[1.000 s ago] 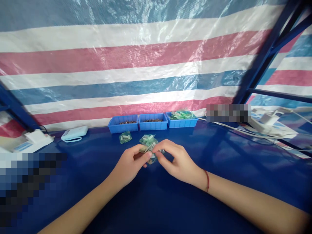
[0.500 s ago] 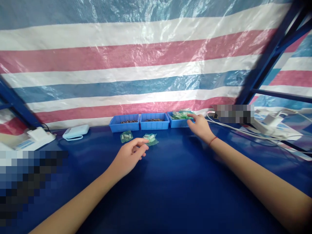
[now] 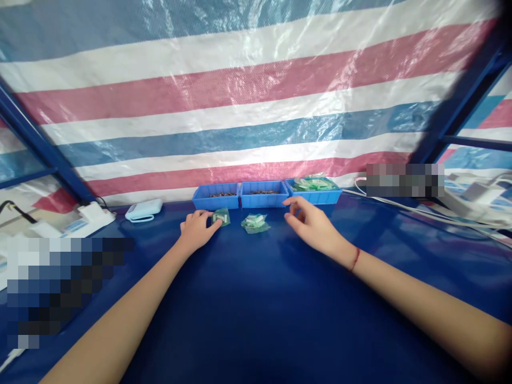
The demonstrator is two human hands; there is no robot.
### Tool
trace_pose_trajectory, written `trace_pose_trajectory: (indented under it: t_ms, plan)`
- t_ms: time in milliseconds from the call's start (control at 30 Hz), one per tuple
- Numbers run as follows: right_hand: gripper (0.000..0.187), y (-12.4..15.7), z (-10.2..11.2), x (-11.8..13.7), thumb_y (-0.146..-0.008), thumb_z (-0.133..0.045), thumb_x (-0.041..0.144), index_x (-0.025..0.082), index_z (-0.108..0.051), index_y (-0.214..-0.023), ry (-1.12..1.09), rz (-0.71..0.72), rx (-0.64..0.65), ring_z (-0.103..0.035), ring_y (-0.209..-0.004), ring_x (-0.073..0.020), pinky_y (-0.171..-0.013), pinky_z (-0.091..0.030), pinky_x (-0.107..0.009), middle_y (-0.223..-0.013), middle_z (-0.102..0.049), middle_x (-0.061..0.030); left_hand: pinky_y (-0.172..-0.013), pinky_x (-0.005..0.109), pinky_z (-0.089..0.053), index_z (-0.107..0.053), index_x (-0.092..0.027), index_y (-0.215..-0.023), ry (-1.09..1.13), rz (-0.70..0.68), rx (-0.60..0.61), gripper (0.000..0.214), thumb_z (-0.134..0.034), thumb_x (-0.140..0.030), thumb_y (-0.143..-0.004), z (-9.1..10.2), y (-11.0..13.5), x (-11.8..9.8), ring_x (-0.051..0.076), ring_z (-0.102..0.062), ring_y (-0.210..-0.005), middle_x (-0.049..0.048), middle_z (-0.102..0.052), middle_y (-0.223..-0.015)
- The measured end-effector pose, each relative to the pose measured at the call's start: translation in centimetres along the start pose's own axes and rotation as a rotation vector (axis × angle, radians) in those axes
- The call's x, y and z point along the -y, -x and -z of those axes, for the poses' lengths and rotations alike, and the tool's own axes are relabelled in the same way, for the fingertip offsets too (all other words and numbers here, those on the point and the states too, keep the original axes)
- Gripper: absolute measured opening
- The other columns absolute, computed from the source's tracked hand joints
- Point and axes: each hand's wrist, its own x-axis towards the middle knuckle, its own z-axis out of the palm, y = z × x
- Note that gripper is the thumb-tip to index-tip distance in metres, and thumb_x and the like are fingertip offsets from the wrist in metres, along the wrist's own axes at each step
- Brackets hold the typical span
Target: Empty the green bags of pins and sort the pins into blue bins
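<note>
My left hand [image 3: 197, 230] rests on the tabletop at the left small clear plastic bag [image 3: 222, 217], which has little metallic-looking parts inside. Its thumb and forefinger close on the bag's left edge. To the right lies another small plastic bag [image 3: 256, 223] holding pale pieces, touched by neither hand. My right hand [image 3: 314, 224] hovers over the table in front of the bins, thumb and forefinger apart, with nothing visible between them. Behind it, the right blue bin [image 3: 320, 198] contains a pile of green-tinted plastic bags [image 3: 314, 184].
The left blue bin [image 3: 216, 202] and middle blue bin [image 3: 264, 201] hold many small metal parts. A light-blue device with a strap [image 3: 144, 210] lies at the left. White cables [image 3: 394, 209] and plugs crowd the right. Striped sheeting [image 3: 240, 128] hangs behind.
My left hand has moved from near the right small bag to the left one. My right hand has drawn back from the right bin toward me and leftward. The view has shifted slightly.
</note>
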Motion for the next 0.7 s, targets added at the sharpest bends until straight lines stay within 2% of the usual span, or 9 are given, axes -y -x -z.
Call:
trace_pose_trajectory:
  t_ms: [67,167,233,300,433,500,567,700]
  plan:
    - [0.025,1.1,-0.9,1.4,-0.083,-0.05,0.026,0.019,-0.053,-0.106,-0.076,0.023,0.095,-0.049,-0.055,-0.0107,-0.057,-0.042,-0.026,-0.08,-0.054,0.0006,-0.096,0.05,-0.037,-0.059,-0.018,-0.107,0.113,-0.034,0.061,0.04,-0.06,-0.044,-0.076,0.2,0.3,-0.4,0.034,-0.054,-0.113,0.0122,-0.065,-0.114]
    - [0.025,2.6,-2.0,3.0,-0.085,-0.052,0.031,0.02,-0.051,-0.107,-0.212,0.009,0.199,-0.049,-0.057,-0.0099,-0.055,-0.043,-0.025,-0.085,-0.056,0.0002,-0.084,0.034,-0.048,-0.049,-0.018,-0.114,0.301,-0.103,0.152,0.039,-0.052,-0.042,-0.085,0.4,1.6,-1.9,0.021,-0.065,-0.094,0.0075,-0.07,-0.103]
    - [0.031,3.3,-2.4,3.8,-0.085,-0.054,0.037,0.021,-0.049,-0.111,-0.298,-0.024,0.218,-0.05,-0.058,-0.0097,-0.055,-0.044,-0.025,-0.088,-0.057,-0.0004,-0.078,0.03,-0.05,-0.048,-0.017,-0.116,0.441,-0.139,0.213,0.039,-0.05,-0.042,-0.087,0.5,3.1,-3.7,0.018,-0.066,-0.089,0.0073,-0.069,-0.103]
    - [0.034,3.7,-2.6,4.4,-0.085,-0.055,0.039,0.02,-0.049,-0.113,-0.353,-0.041,0.22,-0.052,-0.06,-0.0102,-0.056,-0.044,-0.025,-0.088,-0.059,-0.0008,-0.075,0.028,-0.049,-0.051,-0.016,-0.114,0.696,-0.152,0.316,0.038,-0.058,-0.039,-0.084,0.6,4.6,-5.6,0.017,-0.064,-0.085,0.0081,-0.069,-0.102]
    - [0.022,3.8,-2.5,4.8,-0.089,-0.05,0.038,0.017,-0.057,-0.086,-0.405,-0.016,0.214,-0.054,-0.064,-0.0128,-0.06,-0.045,-0.026,-0.073,-0.059,-0.0012,-0.069,0.025,-0.047,-0.06,-0.016,-0.105,0.892,-0.134,0.465,0.028,-0.06,-0.035,-0.084,0.7,7.1,-8.4,0.015,-0.06,-0.081,0.0056,-0.067,-0.094]
    - [0.025,3.8,-2.5,4.7,-0.09,-0.05,0.037,0.017,-0.055,-0.076,-0.437,-0.003,0.209,-0.055,-0.064,-0.0129,-0.061,-0.045,-0.026,-0.072,-0.059,-0.0017,-0.068,0.025,-0.046,-0.063,-0.014,-0.095,0.907,-0.126,0.479,0.025,-0.056,-0.037,-0.087,0.7,7.6,-9.0,0.013,-0.057,-0.075,0.0035,-0.064,-0.084]
    - [0.023,3.9,-2.5,4.6,-0.089,-0.052,0.037,0.017,-0.055,-0.077,-0.459,-0.004,0.217,-0.054,-0.063,-0.0118,-0.059,-0.044,-0.025,-0.072,-0.061,-0.0016,-0.066,0.025,-0.045,-0.064,-0.013,-0.088,0.895,-0.122,0.446,0.027,-0.054,-0.038,-0.088,0.5,7.7,-9.0,0.012,-0.055,-0.071,0.0021,-0.061,-0.076]
    - [0.018,4.3,-2.6,4.8,-0.091,-0.049,0.036,0.019,-0.053,-0.099,-0.489,-0.044,0.254,-0.045,-0.046,-0.0088,-0.048,-0.038,-0.022,-0.053,-0.051,0.0068,-0.063,0.025,-0.045,-0.065,-0.014,-0.09,0.853,-0.14,0.368,0.026,-0.057,-0.039,-0.086,0.4,7.5,-8.7,0.013,-0.056,-0.07,0.0012,-0.061,-0.074]
